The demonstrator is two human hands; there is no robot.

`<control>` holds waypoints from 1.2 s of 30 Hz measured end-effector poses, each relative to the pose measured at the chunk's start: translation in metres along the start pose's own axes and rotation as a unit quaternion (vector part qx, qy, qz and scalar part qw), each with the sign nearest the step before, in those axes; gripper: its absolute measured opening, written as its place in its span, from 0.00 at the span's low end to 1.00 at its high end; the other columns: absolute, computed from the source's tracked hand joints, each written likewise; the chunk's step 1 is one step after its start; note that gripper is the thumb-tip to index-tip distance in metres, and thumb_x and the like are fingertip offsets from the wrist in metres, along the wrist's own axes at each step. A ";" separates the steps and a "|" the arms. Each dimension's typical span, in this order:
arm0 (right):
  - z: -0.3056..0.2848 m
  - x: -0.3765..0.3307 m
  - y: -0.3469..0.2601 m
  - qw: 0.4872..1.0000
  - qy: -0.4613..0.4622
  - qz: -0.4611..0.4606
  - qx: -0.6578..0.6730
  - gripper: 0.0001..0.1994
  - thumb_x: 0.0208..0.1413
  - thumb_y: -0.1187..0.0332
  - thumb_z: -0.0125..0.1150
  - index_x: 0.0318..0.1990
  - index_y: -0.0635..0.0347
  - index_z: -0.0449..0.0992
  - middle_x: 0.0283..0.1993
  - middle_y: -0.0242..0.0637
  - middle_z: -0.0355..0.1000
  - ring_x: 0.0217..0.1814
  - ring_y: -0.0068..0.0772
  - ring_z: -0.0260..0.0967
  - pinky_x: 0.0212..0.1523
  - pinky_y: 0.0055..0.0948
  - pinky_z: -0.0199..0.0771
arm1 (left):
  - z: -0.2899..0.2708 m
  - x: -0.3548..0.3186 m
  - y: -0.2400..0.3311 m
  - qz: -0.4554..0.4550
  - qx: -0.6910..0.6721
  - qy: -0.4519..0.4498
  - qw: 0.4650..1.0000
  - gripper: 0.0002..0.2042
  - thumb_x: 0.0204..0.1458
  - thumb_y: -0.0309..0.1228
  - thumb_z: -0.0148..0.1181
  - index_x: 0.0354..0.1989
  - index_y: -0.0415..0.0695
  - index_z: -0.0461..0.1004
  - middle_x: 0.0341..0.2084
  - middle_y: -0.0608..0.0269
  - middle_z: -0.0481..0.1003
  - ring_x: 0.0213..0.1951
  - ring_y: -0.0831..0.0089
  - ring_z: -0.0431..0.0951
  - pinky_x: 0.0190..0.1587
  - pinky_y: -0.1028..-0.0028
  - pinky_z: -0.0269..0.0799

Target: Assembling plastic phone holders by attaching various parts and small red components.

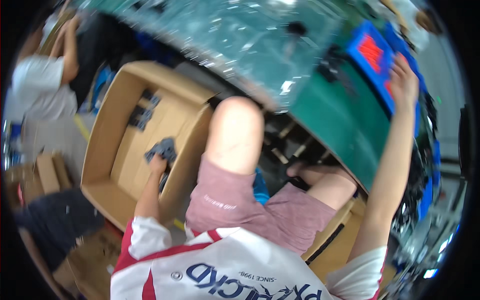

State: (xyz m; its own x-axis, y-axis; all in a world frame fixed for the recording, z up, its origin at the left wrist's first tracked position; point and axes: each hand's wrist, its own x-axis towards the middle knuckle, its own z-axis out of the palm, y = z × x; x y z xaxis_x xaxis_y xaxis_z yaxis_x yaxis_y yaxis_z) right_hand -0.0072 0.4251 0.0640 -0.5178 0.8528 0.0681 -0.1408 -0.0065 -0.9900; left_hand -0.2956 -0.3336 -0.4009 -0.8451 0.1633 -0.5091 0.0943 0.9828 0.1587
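My left hand is down inside a large open cardboard box on the left. Its fingers are closed on a dark grey part with an irregular shape, probably plastic; blur hides its exact kind. Several similar grey parts lie at the box's far end. Stretched out to the far right, my right hand is over a blue tray. Small red pieces lie in that tray. The fingers of this hand look apart and slightly bent, with nothing visible in them.
A green-topped table stands ahead, partly covered by shiny clear plastic sheeting. Black pieces lie on it near the tray. Another person is at the upper left. More cardboard lies at the lower left.
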 end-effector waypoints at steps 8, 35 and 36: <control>0.031 -0.105 0.016 0.970 -0.100 0.104 0.196 0.17 0.64 0.72 0.43 0.58 0.70 0.59 0.38 0.36 0.64 0.25 0.16 0.52 0.20 0.12 0.53 | -0.034 -0.037 0.016 -0.011 -0.177 0.047 0.983 0.09 0.47 0.31 0.49 0.32 0.44 0.74 0.28 0.54 0.77 0.34 0.53 0.76 0.39 0.64 0.70; 0.124 -0.323 0.049 0.987 -0.128 -0.020 -0.099 0.06 0.47 0.81 0.62 0.34 0.65 0.78 0.32 0.36 0.74 0.20 0.19 0.66 0.21 0.13 0.66 | -0.183 -0.339 0.393 0.164 -0.710 -0.328 0.601 0.22 0.57 0.39 0.48 0.52 0.31 0.66 0.43 0.48 0.73 0.40 0.63 0.75 0.46 0.71 0.71; 0.119 -0.326 0.048 0.988 -0.109 -0.023 -0.108 0.06 0.47 0.81 0.62 0.34 0.65 0.78 0.32 0.36 0.74 0.20 0.19 0.66 0.21 0.13 0.66 | -0.181 -0.346 0.397 0.169 -0.702 -0.347 0.599 0.22 0.57 0.39 0.48 0.52 0.31 0.66 0.43 0.48 0.73 0.40 0.63 0.75 0.46 0.71 0.71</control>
State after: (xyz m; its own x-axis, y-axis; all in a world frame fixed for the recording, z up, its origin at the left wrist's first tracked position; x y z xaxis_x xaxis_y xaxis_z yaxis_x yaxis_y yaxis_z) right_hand 0.0541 0.0843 0.0089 -0.6873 0.7173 0.1143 0.0041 0.1611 -0.9869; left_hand -0.0605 -0.0154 -0.0088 -0.4339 0.8082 -0.3981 -0.7484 -0.0773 0.6587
